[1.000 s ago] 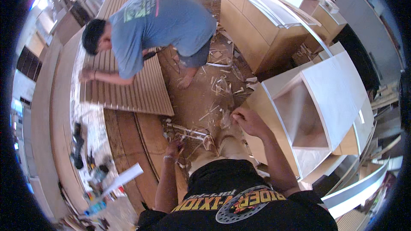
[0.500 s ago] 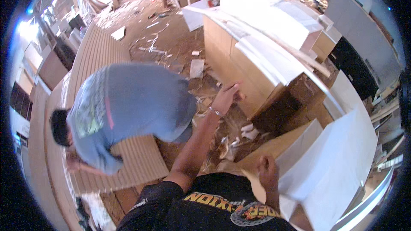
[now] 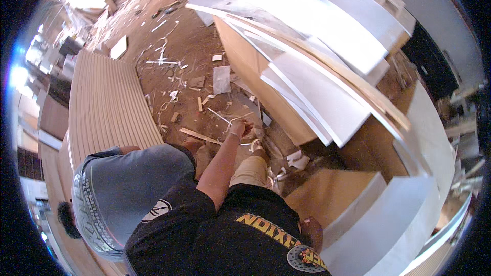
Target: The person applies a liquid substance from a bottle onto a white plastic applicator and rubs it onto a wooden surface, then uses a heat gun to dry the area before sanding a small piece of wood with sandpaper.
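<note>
My left hand hangs over the littered floor, a bracelet at its wrist. Its fingers are loosely apart and I see nothing held in them. Below it show my bare lower leg and sandalled foot. My right hand is low beside my black shirt, nearest to a tan board with a white panel beside it. That hand's fingers are dim and mostly hidden, so their grip cannot be read. At the left, a co-worker in a grey-blue shirt bends over a ribbed beige panel.
White boards lie stacked on a long tan cabinet-like box ahead to the right. Wood strips and scraps litter the brown floor. A dark panel and a tall grey sheet stand far right.
My view has shifted, with the stacked boards now closer. My left hand has dropped away from the tan box, and my right hand has drawn in against my shirt. The co-worker appears lower left.
</note>
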